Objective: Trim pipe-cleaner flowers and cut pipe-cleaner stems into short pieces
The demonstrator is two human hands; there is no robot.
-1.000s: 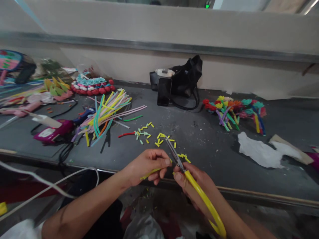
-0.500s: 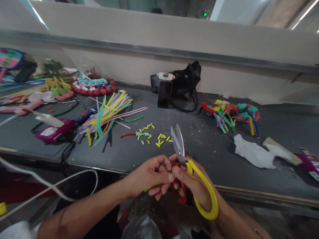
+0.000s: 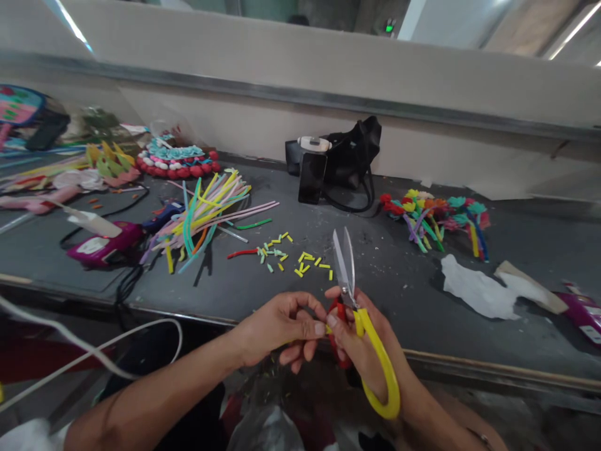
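Note:
My left hand (image 3: 284, 329) is closed in a pinch on a small yellow piece (image 3: 328, 329), mostly hidden by the fingertips. Touching or almost touching it is the thumb of my right hand (image 3: 366, 351). That right hand is wrapped round scissors (image 3: 387, 376) with one yellow and one red handle; their blades point away from me, slightly parted. Just beyond my hands, short yellow cut pieces (image 3: 305, 258) lie scattered on the dark table (image 3: 394, 300). Pale green bits (image 3: 270, 253) and a red fuzzy stem (image 3: 243, 254) lie to their left.
At left are a bundle of coloured fuzzy stems (image 3: 206, 213) and a purple glue gun (image 3: 106, 243). A phone (image 3: 312, 178) leans by a black bag (image 3: 357, 150) at the back. Fuzzy-stem flowers (image 3: 434, 210), white paper (image 3: 472, 288) and another purple tool (image 3: 582, 316) sit at right.
The scissors have shifted slightly right, and their blades stand a little more upright. One more yellow piece now lies on the table near the blades. My left hand has hardly moved.

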